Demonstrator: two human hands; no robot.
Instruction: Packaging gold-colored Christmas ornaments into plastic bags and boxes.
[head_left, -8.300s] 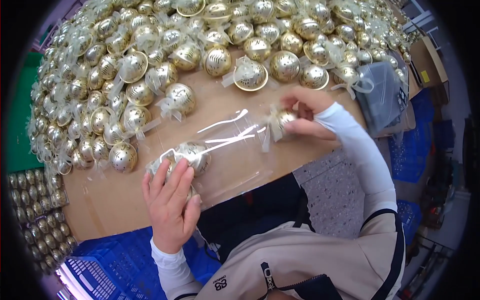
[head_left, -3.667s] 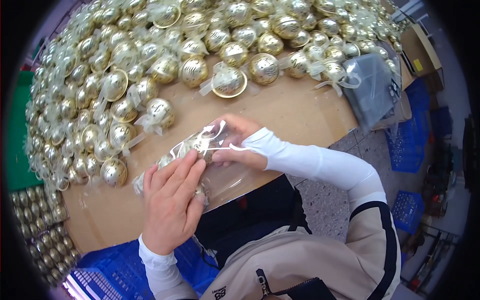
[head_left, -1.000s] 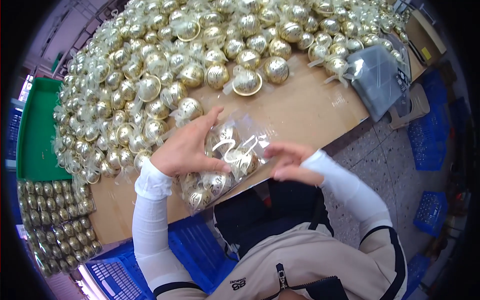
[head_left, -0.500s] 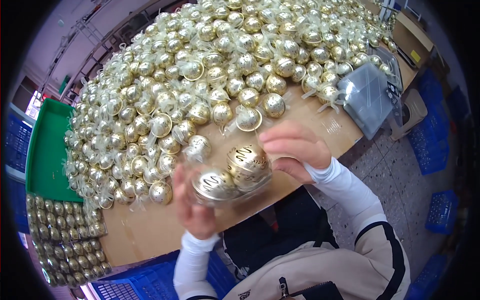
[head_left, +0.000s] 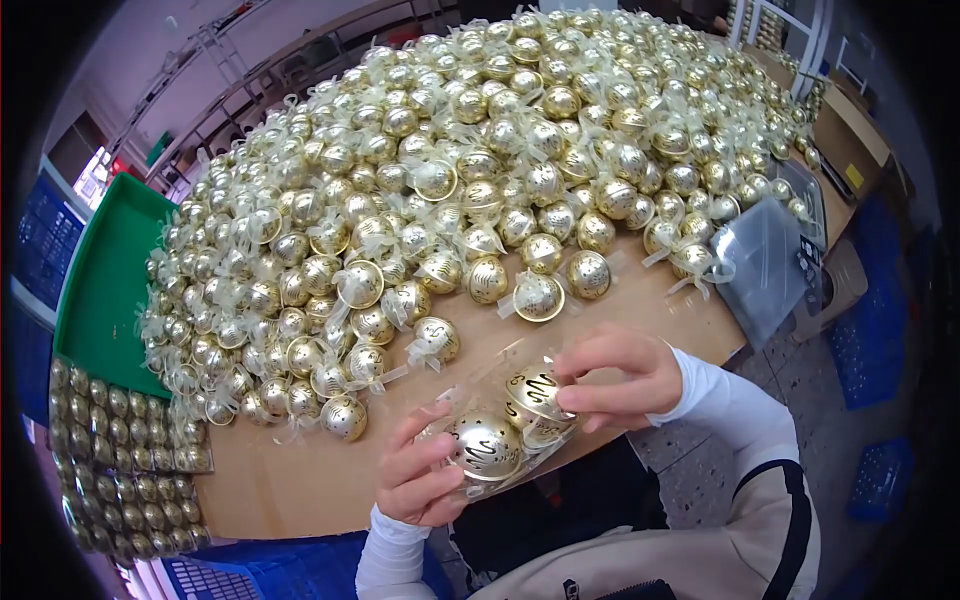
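Note:
Near the front edge of the cardboard-covered table, both hands are on a clear plastic box [head_left: 470,487] holding gold ball ornaments with black squiggle patterns. My left hand [head_left: 422,468] is closed around the box's left end, beside one gold ball ornament [head_left: 487,445]. At the other end my right hand [head_left: 622,382] is closed, thumb and fingers at a second gold ball ornament [head_left: 534,392]. Whether those fingers grip the ball or the box's clear wall is hard to make out. Beyond the hands lies a large heap of gold ball ornaments [head_left: 430,180] with pale ribbons.
A green tray [head_left: 105,270] stands at the left, above stacked clear packs of gold balls [head_left: 125,430]. Clear plastic box sheets [head_left: 765,265] lie at the right table edge, with an open carton [head_left: 850,140] behind. Blue crates [head_left: 880,480] stand on the floor.
The scene has shifted down in the picture as the view tilted up. My left hand, blurred before, now shows plainly on the box. My right fingers now lie against the right-hand ball ornament.

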